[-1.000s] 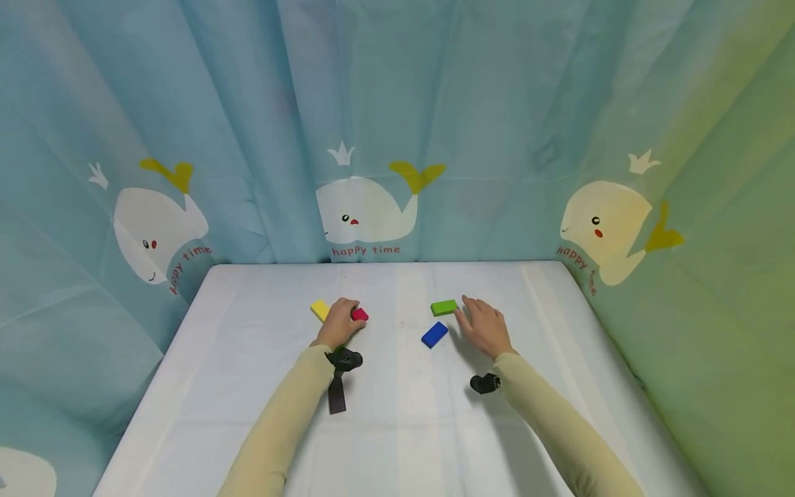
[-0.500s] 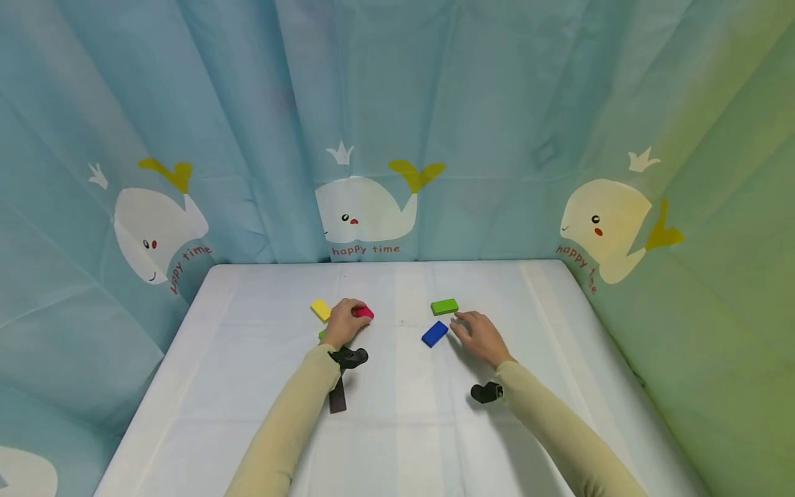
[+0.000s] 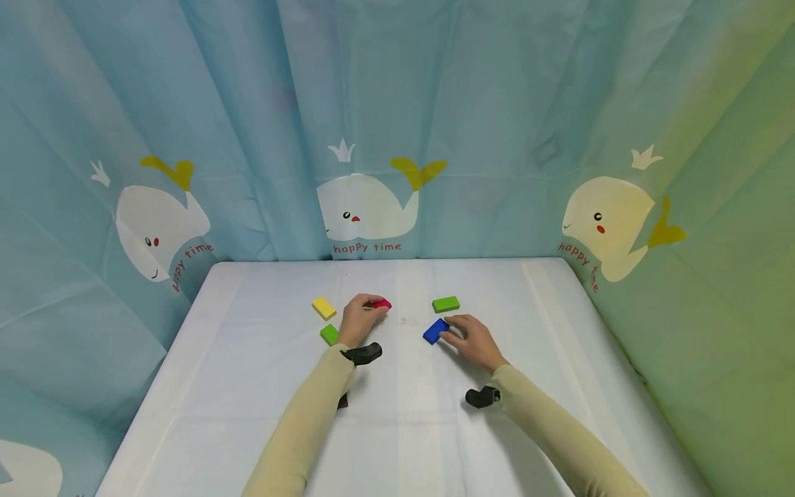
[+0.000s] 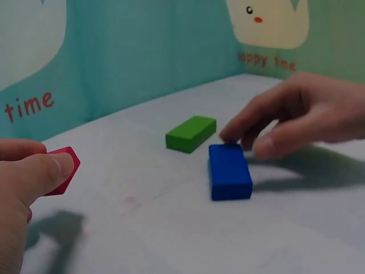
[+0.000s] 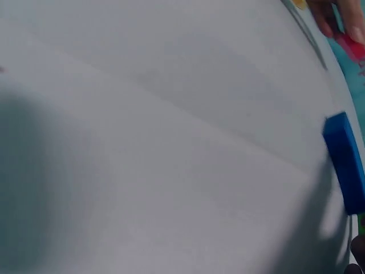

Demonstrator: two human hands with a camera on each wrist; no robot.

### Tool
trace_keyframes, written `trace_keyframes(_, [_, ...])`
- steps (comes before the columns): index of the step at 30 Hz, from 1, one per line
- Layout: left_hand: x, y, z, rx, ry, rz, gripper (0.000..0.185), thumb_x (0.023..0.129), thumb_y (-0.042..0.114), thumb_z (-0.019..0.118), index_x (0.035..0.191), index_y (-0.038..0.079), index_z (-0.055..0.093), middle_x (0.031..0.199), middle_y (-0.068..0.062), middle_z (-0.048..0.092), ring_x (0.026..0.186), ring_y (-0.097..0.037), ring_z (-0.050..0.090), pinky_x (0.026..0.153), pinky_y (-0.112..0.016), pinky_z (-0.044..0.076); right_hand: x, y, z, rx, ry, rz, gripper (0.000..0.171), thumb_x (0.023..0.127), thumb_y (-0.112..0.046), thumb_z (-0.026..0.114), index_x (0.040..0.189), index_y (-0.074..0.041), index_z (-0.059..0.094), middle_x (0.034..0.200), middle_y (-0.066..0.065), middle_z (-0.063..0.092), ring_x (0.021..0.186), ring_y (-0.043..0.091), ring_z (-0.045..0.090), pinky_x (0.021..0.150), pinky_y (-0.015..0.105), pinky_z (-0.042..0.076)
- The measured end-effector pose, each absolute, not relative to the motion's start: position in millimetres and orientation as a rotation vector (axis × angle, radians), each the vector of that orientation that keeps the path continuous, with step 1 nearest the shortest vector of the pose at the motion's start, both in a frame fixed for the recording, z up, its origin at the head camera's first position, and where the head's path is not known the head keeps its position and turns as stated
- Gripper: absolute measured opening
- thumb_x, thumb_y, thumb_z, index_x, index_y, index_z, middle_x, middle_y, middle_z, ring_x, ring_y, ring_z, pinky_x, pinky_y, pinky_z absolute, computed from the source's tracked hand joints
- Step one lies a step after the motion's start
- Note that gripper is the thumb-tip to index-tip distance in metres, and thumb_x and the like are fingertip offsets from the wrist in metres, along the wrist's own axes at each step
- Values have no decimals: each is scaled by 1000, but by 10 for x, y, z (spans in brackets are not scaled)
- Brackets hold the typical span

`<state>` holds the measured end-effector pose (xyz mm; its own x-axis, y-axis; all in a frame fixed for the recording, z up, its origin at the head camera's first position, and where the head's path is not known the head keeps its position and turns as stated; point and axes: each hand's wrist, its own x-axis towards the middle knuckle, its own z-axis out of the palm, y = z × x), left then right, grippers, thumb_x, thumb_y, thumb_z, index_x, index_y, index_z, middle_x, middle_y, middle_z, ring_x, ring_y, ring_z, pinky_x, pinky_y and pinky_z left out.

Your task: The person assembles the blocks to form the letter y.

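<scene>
My left hand (image 3: 361,321) pinches a red block (image 3: 383,304) between thumb and fingers; in the left wrist view the red block (image 4: 69,165) is held up over its shadow on the table. My right hand (image 3: 479,342) is at the right end of a blue block (image 3: 434,333) that lies on the table. In the left wrist view the right thumb and forefinger stand apart around the far end of the blue block (image 4: 229,171); whether they touch it I cannot tell. A green block (image 3: 446,304) lies just behind the blue one.
A yellow block (image 3: 324,308) and a second green block (image 3: 329,335) lie left of my left hand. A dark block (image 3: 344,401) is mostly hidden under the left forearm. Whale-printed curtains (image 3: 497,138) stand around the back and sides of the white table (image 3: 248,331).
My left hand has carried the red block to the right, uncovering the left green block. My right hand has moved from beside the right green block to the blue block's end.
</scene>
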<state>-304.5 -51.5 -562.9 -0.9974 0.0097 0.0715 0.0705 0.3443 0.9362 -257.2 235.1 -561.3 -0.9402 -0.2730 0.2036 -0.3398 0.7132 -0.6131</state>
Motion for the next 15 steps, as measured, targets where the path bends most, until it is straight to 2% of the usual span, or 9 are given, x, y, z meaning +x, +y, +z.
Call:
trace_keyframes(8, [-3010, -306, -5577, -74, -2476, -1757, 23, 87, 24, 76, 108, 14, 74, 108, 0, 64, 102, -19, 57, 93, -34, 49, -2546, 2243, -5669, 510, -2830, 1010, 50, 85, -27, 77, 125, 0, 65, 127, 20, 59, 120, 39, 52, 104, 53, 38])
trace_keyframes(15, [-2971, -176, -5657, -74, -2468, -1742, 22, 86, 20, 77, 107, 15, 74, 108, 1, 64, 97, -15, 59, 88, -31, 51, -2628, 2143, -5719, 518, -2824, 940, 54, 83, -27, 79, 126, 3, 63, 129, 21, 56, 121, 39, 51, 104, 52, 38])
